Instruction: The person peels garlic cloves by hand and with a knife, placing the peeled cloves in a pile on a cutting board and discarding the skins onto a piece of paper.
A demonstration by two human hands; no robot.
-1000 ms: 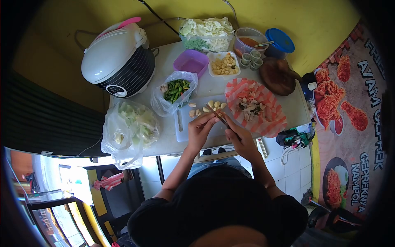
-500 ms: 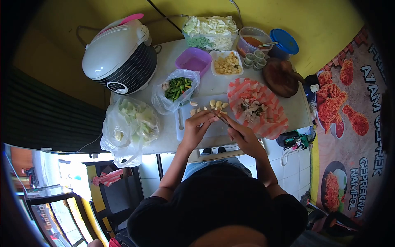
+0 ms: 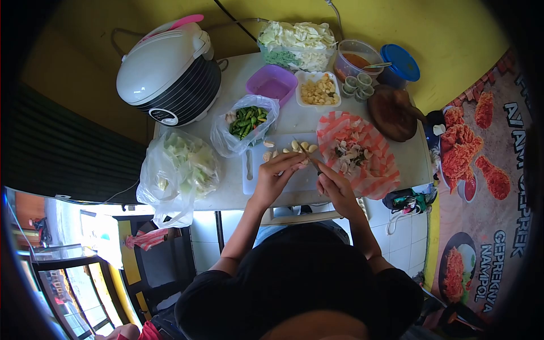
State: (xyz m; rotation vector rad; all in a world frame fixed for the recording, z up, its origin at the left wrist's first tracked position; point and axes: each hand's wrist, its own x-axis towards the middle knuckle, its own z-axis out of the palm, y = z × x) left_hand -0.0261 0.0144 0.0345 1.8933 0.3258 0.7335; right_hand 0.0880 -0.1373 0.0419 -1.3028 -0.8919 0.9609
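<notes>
My right hand point(image 3: 336, 188) is closed round the handle of a small knife point(image 3: 307, 153), whose blade points away from me over the cutting board. Close to the blade, my left hand point(image 3: 276, 174) pinches a pale garlic clove point(image 3: 305, 161), partly covered by the fingers. Several peeled garlic cloves point(image 3: 304, 145) lie just beyond my hands on the white cutting board point(image 3: 250, 181). Right of the board, garlic skins point(image 3: 350, 154) rest on red-and-white checked paper point(image 3: 378, 175).
Left of the board are a bag of green chilies point(image 3: 247, 122) and a bag of leafy vegetables point(image 3: 184, 164). A rice cooker point(image 3: 170, 73), a purple tub point(image 3: 273, 83), a tray of garlic point(image 3: 318, 89) and a stone mortar point(image 3: 392, 113) stand farther back. Someone's red sleeve point(image 3: 148, 331) shows lower left.
The knife blade has swung from pointing left across my left fingers to pointing away from me. My hands stay close together over the board. The whole view has shifted slightly.
</notes>
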